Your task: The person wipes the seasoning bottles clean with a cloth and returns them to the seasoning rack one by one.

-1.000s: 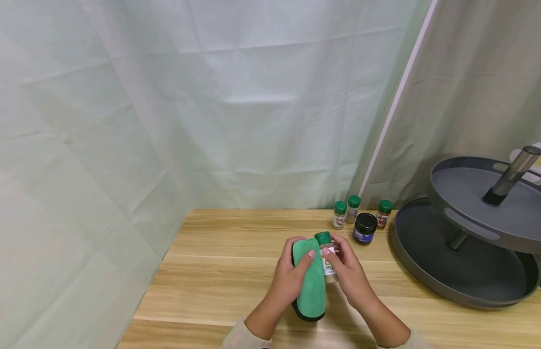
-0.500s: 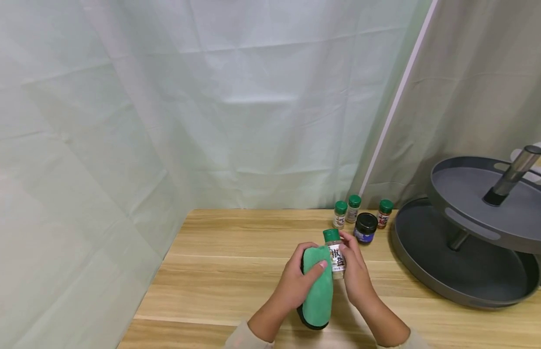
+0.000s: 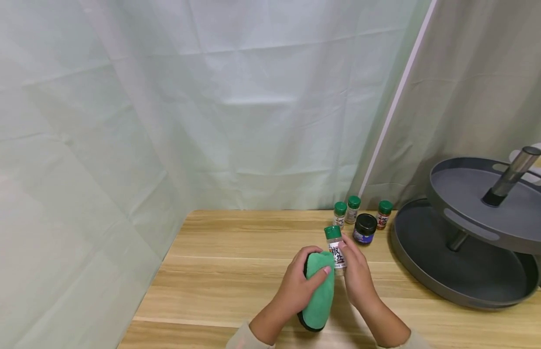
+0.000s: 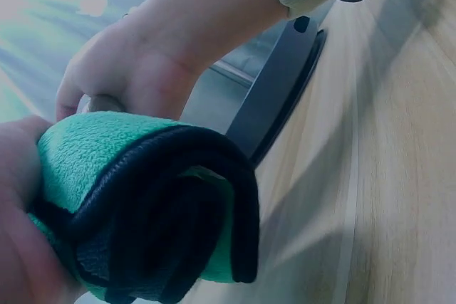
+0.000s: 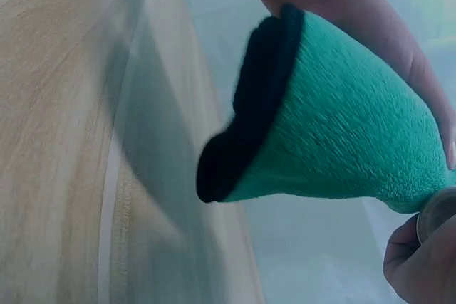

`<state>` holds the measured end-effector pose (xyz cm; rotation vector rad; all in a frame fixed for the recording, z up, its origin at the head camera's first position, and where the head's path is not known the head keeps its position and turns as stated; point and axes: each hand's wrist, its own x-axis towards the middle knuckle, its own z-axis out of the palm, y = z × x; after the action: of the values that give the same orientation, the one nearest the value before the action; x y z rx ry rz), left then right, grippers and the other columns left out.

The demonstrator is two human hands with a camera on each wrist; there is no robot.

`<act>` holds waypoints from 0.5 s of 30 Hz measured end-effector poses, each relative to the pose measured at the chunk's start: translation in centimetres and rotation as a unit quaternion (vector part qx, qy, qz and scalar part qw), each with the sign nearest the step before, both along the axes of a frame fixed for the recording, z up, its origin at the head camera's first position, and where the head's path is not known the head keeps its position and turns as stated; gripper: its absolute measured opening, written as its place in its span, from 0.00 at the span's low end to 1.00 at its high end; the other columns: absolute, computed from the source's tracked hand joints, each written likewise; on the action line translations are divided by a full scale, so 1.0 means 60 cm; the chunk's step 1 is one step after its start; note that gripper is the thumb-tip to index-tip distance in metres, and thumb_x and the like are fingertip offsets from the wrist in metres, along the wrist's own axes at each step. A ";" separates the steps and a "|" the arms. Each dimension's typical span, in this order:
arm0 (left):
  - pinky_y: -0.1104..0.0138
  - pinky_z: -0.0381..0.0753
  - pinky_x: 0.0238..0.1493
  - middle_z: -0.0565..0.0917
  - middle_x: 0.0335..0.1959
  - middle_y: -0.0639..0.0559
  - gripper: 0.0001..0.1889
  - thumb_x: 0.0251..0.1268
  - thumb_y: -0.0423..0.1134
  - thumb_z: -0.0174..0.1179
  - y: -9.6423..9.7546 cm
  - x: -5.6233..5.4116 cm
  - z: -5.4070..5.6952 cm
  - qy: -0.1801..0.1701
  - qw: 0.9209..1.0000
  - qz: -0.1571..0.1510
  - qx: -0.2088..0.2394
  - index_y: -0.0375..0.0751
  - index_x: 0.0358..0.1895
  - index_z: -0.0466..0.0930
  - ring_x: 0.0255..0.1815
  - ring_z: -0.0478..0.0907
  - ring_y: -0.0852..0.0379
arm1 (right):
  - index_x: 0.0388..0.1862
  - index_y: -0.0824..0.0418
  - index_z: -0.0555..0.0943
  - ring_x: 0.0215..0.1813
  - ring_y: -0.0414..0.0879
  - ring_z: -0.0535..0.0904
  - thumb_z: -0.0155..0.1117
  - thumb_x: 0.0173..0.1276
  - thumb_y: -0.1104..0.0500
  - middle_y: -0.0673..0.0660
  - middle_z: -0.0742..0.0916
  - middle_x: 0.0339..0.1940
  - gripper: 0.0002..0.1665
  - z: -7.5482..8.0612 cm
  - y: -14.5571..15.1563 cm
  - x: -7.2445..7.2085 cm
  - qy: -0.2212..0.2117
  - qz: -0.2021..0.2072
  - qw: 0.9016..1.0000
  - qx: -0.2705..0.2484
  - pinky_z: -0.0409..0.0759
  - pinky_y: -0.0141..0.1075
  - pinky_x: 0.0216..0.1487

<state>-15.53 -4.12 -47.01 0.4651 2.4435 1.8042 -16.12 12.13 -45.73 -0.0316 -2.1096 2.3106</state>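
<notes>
Now L hand [image 3: 295, 285] is curled round the rolled green cloth [image 3: 320, 301], R hand [image 3: 357, 271] grips the green-topped bottle [image 3: 336, 250] — both up over the table [image 3: 235, 271]. Vs 1 sec ago, they're a bit more right & bottle's big black letters show — cloth prob. touches bottle, hard to tell.

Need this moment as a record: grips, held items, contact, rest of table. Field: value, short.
left grip: holds green cloth, bunched, dark edging
right grip: holds green-capped bottle, cap up, slightly tilted
contact: cloth end appears to touch bottle, near its base in right wrist view
table: wood-grain top
back of table: three other bottles, green caps, upright; black-lidded jar among them
right side: gray two-tier tray
</notes>
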 end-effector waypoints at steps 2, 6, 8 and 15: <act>0.62 0.79 0.50 0.78 0.58 0.55 0.21 0.71 0.55 0.61 -0.001 -0.003 -0.002 0.004 1.000 0.019 0.017 0.62 0.63 0.71 0.53 0.78 0.56 | 0.79 0.60 0.61 0.59 0.33 0.74 0.39 0.85 0.49 0.62 0.72 0.72 0.30 -0.001 -0.003 0.000 0.004 0.014 1.000 0.002 0.75 0.24 0.56; 0.63 0.80 0.49 0.78 0.57 0.51 0.22 0.73 0.52 0.60 -0.005 -0.010 -0.008 0.010 0.998 0.046 0.050 0.54 0.65 0.70 0.52 0.78 0.55 | 0.81 0.58 0.58 0.60 0.31 0.74 0.36 0.85 0.50 0.62 0.69 0.76 0.31 -0.004 -0.007 0.002 0.010 0.051 0.999 0.009 0.74 0.25 0.57; 0.63 0.80 0.49 0.78 0.57 0.50 0.22 0.74 0.52 0.59 -0.007 -0.013 -0.009 0.008 0.997 0.054 0.062 0.52 0.65 0.69 0.52 0.78 0.54 | 0.82 0.58 0.56 0.64 0.30 0.70 0.33 0.86 0.51 0.61 0.65 0.80 0.31 -0.006 -0.007 0.003 0.020 0.070 0.997 0.013 0.72 0.23 0.59; 0.63 0.81 0.50 0.79 0.57 0.48 0.21 0.74 0.51 0.59 -0.018 -0.022 -0.004 0.006 0.991 0.086 0.101 0.54 0.65 0.69 0.51 0.79 0.54 | 0.81 0.52 0.58 0.65 0.34 0.72 0.37 0.84 0.54 0.58 0.66 0.80 0.29 -0.007 -0.013 0.008 0.029 0.095 0.995 0.021 0.74 0.25 0.60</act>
<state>-16.84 -5.20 -47.28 0.2839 2.3857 2.1350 -15.66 11.38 -46.12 0.2435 -2.2198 2.3328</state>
